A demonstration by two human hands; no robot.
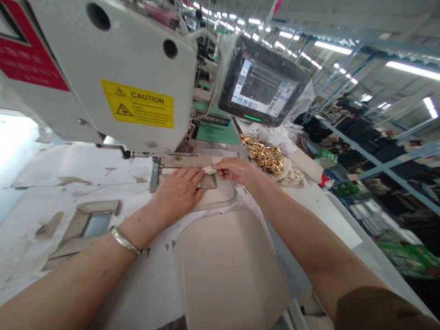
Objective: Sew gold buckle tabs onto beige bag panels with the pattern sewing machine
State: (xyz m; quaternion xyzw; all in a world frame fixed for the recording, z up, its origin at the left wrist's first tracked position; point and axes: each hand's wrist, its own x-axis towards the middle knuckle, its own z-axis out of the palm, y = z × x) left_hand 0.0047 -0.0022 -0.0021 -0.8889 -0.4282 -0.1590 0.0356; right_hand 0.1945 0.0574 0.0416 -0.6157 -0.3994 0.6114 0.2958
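My left hand (pixel 178 192) lies flat with fingers stretched over a narrow beige strip and the metal clamp frame (pixel 153 178) beneath the machine head. Just right of it, my right hand (pixel 237 169) pinches the end of the beige strip (pixel 209 170) between thumb and fingers. Under both hands is a beige panel (pixel 225 191) with a rounded corner, set inside the clamp area. A second, larger beige panel (pixel 230 266) lies closer to me. My left fingers hide part of the strip.
The sewing machine head (pixel 137 55) overhangs the work from the left and back. A control screen (pixel 263 87) stands behind. Gold metal hardware (pixel 266 158) is heaped at the right beside plastic bags. A cut-out template (pixel 80 229) lies at the left.
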